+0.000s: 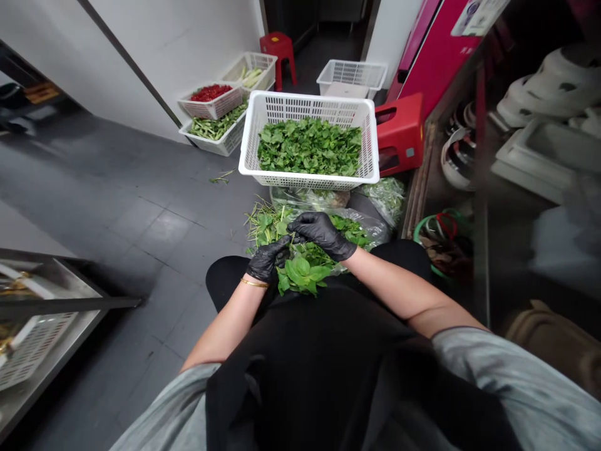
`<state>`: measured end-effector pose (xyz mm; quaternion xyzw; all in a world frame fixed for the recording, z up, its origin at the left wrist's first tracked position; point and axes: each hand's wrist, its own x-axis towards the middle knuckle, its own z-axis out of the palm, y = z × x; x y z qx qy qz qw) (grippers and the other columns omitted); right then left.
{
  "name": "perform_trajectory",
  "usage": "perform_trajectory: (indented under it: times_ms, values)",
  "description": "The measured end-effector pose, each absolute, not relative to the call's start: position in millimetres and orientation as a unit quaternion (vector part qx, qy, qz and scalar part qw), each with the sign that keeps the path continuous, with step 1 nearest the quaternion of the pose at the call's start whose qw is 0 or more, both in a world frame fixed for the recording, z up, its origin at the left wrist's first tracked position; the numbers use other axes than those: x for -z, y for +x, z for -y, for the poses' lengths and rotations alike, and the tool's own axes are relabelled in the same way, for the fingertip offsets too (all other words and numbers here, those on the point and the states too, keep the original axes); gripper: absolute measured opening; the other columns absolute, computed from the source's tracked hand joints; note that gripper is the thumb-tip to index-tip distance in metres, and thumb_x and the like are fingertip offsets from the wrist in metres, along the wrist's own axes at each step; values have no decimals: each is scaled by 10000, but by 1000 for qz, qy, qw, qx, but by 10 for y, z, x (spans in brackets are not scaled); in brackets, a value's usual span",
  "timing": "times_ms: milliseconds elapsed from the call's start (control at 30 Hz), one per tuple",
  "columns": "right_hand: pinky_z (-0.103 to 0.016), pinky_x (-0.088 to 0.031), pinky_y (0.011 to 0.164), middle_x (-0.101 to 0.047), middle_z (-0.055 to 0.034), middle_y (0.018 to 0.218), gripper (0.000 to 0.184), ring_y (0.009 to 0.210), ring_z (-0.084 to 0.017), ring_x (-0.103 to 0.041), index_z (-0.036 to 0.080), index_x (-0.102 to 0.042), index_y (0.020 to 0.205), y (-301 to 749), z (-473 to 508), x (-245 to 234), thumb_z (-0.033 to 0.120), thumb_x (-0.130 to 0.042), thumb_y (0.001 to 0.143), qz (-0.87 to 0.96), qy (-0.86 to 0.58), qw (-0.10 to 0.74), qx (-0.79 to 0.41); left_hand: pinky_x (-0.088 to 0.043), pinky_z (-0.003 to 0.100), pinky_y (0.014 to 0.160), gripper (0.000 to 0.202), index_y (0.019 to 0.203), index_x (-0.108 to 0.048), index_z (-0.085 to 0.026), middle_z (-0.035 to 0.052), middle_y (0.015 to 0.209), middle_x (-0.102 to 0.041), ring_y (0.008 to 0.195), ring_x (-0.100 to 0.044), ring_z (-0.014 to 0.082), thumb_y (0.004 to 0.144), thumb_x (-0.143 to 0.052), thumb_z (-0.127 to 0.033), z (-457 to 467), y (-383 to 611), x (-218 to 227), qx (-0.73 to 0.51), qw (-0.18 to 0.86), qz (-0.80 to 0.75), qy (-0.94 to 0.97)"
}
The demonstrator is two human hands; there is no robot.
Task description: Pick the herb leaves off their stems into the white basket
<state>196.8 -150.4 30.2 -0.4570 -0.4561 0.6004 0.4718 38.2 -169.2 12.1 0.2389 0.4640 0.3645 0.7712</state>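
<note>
Both of my hands wear black gloves and meet over my lap. My left hand (268,259) is closed on a bunch of leafy greens (304,273), whose broad leaves hang toward me. Fingers of my right hand (322,233) are pinched together at the stems, touching the left fingertips; a thin stem shows there. Below the hands, more leafy greens (350,229) lie in a clear plastic bag (378,228). Cut stems (258,225) stick out to the left. Just beyond stands a white plastic basket (308,180) with a layer of picked leaves (310,147).
White baskets hold red chillies (211,93), chopped green vegetables (218,125) and pale vegetables (252,77) along the wall. A red stool (401,134) lies tipped beside the big basket; another red stool (278,47) stands behind. Shelving (483,188) is at right, a metal rack (70,300) at left.
</note>
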Motion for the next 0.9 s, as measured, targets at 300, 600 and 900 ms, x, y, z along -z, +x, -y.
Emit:
perform_trajectory:
  times_ms: [300, 600, 900]
  values:
    - [-249, -447, 587, -697, -22, 714, 374, 623, -116, -559, 132, -745, 805, 1990, 1473, -226, 447, -812, 615, 450, -445, 427, -646, -226, 153, 328, 260, 798, -717, -116, -94, 434, -425, 327, -300, 14, 616, -868, -224, 1611, 383, -150, -449, 767, -423, 176]
    - [-213, -380, 460, -649, 12, 600, 256, 475, -74, -483, 147, -701, 697, 1927, 1421, -84, 365, -798, 603, 390, -444, 479, -649, -240, 149, 338, 113, 807, -698, -140, -106, 421, -321, 336, -281, 22, 763, -773, -211, 1570, 355, -123, -518, 743, -397, 149]
    - [-260, -473, 853, -699, -178, 1026, 381, 1023, -194, -669, -18, -704, 957, 2695, -409, -682, 346, -613, 893, 673, -591, 402, -189, -240, 159, 334, 146, 747, -641, -117, -57, 464, -505, 321, -332, 33, 663, -755, -154, 986, -345, -124, -486, 621, -596, 149]
